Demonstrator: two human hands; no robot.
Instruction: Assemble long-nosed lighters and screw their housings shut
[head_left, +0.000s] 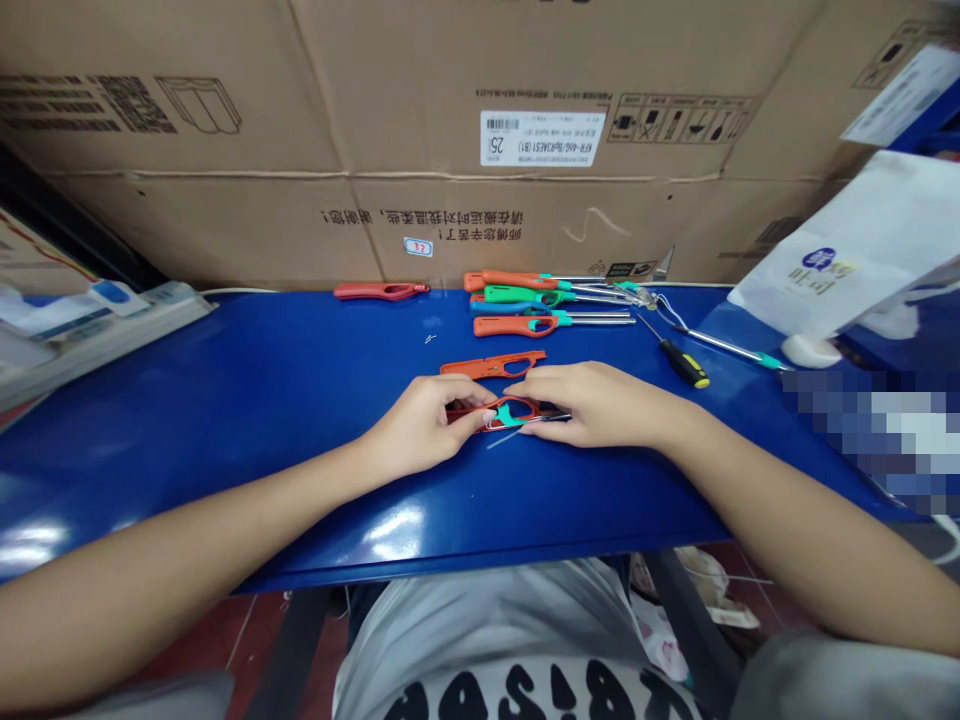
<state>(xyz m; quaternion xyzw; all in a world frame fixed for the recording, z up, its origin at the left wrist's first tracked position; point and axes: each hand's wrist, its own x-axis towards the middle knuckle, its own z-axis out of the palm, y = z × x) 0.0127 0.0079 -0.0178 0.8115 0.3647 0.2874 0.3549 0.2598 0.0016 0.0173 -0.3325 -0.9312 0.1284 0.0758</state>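
Note:
Both hands meet at the middle of the blue table (247, 400) over an opened red lighter shell (517, 410) with a teal trigger inside. My left hand (424, 425) pinches the shell's left end with curled fingers. My right hand (592, 403) covers its right end, fingers closed on it, and a thin metal wire sticks out beneath. A second orange shell half (491, 366) lies flat just beyond the hands, untouched.
Several assembled stick lighters (551, 300), orange, green and blue, lie at the back by big cardboard boxes (450, 150). A lone red lighter (381, 291) lies further left. A black-and-yellow screwdriver (679, 358) and a white paper bag (862, 250) sit to the right.

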